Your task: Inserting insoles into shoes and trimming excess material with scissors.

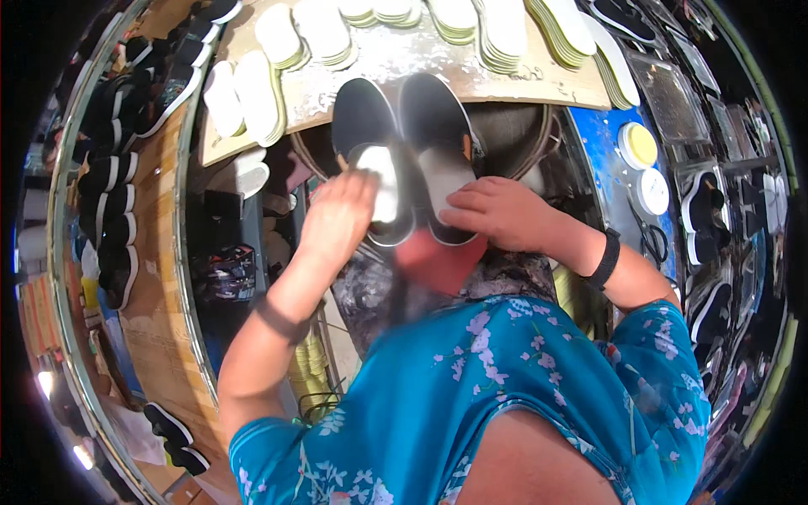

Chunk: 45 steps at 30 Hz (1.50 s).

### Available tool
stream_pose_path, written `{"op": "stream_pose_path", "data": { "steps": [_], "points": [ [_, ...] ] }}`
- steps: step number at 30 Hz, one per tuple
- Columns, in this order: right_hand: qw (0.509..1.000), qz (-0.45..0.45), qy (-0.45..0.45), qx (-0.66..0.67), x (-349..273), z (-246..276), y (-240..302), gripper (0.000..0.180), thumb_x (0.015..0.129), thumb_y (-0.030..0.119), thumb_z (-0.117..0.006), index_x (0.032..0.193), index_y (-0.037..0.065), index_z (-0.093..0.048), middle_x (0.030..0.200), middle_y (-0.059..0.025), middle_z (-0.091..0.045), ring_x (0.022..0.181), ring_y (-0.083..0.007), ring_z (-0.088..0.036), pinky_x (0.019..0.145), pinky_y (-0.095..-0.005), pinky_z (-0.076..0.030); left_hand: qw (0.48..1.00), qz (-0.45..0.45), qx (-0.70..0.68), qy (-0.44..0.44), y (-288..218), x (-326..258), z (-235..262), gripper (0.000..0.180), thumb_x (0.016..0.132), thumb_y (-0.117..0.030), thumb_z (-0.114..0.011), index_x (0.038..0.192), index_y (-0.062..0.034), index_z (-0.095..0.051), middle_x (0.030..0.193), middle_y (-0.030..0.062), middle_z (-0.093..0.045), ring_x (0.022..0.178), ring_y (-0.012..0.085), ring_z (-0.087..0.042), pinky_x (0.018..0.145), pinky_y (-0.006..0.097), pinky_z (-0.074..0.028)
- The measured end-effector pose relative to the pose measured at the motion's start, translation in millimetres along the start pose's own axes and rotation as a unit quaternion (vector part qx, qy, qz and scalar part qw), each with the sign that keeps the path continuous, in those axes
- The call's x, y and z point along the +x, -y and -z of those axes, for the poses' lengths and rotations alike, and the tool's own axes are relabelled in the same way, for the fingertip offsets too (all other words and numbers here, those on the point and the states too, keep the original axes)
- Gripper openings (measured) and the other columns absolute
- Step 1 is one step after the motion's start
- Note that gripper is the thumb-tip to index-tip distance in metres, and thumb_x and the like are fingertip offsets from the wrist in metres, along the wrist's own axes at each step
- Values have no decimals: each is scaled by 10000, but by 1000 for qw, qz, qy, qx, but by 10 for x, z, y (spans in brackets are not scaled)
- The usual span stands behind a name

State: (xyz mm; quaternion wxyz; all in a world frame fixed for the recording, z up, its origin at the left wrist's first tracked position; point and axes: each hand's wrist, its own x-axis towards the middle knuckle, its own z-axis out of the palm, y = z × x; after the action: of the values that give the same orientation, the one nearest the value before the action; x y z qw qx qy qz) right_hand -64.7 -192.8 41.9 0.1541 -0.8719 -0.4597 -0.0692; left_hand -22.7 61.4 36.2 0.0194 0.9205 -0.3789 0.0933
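**Two slip-on shoes being pressed side by side**

The left hand (338,215) is lying curled over the insole of the left shoe (368,151), blurred; the right hand (497,212) is resting flat, fingers together, on the heel of the right shoe (438,143). Both shoes are sitting toe-away just below the tabletop (396,63) edge, touching each other. An uneven push is likely to be shifting an insole crooked, or tipping a shoe off its perch; the insole stacks (320,34) are lying well apart.

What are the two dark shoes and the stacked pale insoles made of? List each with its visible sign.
Two dark shoes: apparently matte dark cloth uppers with no shine, and pale soft linings.
Stacked pale insoles: probably layered foam or felt, shown by thin flat sheets with yellowish edges.
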Motion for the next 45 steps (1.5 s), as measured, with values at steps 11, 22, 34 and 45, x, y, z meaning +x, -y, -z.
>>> {"op": "stream_pose_path", "data": {
  "steps": [11, 22, 34, 45],
  "points": [
    [895, -112, 430, -30, 597, -146, -144, 203, 691, 161, -530, 832, 115, -669, 811, -110, -641, 814, -284, -619, 773, -404, -432, 837, -47, -113, 534, 11, 865, 111, 319, 638, -220, -680, 871, -3, -667, 879, 166, -649, 849, 292, -620, 700, 354, -496],
    [951, -148, 105, 251, 458, 359, -76, 194, 753, 173, -575, 885, 54, -654, 843, -138, -637, 793, -294, -613, 721, -374, -475, 942, 109, -246, 201, -109, 422, 397, 659, 742, -312, -647, 1253, -7, -365, 964, 236, -597, 915, 380, -575, 782, 439, -467],
    [866, -197, -243, 390, 348, 1874, 975, 180, 666, 51, -632, 843, 22, -623, 941, -121, -632, 813, -261, -609, 779, -387, -450, 968, 15, -190, -162, 100, 372, 640, 319, 680, -339, -727, 646, -55, -585, 582, 114, -548, 514, 274, -556, 463, 350, -435],
    [969, -197, -147, -28, 872, 1193, -961, 176, 687, 70, -611, 859, 39, -625, 898, -117, -630, 780, -275, -607, 716, -370, -468, 922, 254, 235, -175, 3497, 1705, 908, 437, 795, -515, -540, 825, -86, -616, 654, 178, -606, 637, 368, -599, 563, 444, -473]
  ]
}}
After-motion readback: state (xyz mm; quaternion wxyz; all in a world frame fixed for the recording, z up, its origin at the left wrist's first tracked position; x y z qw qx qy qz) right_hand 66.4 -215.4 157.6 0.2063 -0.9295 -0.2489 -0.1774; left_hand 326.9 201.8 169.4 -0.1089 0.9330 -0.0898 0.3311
